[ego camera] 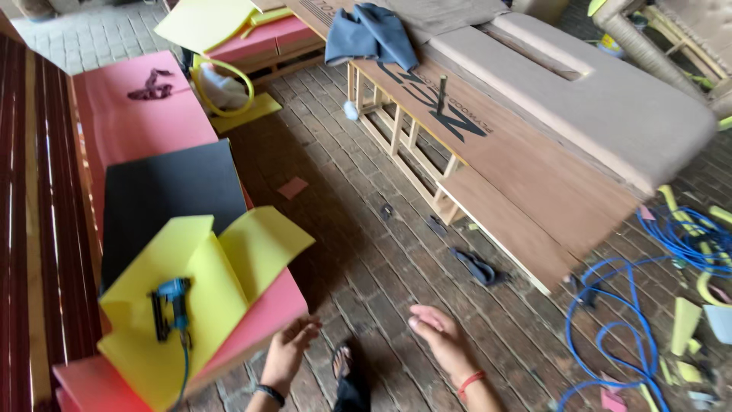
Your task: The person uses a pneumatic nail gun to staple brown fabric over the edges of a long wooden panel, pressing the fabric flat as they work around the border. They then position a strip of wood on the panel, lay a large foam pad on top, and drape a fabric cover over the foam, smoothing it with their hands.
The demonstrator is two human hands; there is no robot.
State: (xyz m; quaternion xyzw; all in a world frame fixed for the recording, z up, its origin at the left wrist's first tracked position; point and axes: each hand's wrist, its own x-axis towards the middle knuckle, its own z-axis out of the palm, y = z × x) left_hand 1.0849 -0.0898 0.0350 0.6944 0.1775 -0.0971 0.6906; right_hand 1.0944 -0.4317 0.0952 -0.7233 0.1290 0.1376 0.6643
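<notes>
While both hands empty, blue stapler just left of left hand.

A stapler is laid on foam sheets atop a padded bench at the left. A plywood board is set on a wooden frame to the right, with a cushion behind it and a hose coiled on the floor at far right

An upholstery workshop — foam sheets, a plywood frame, a staple gun, air hose.
</notes>
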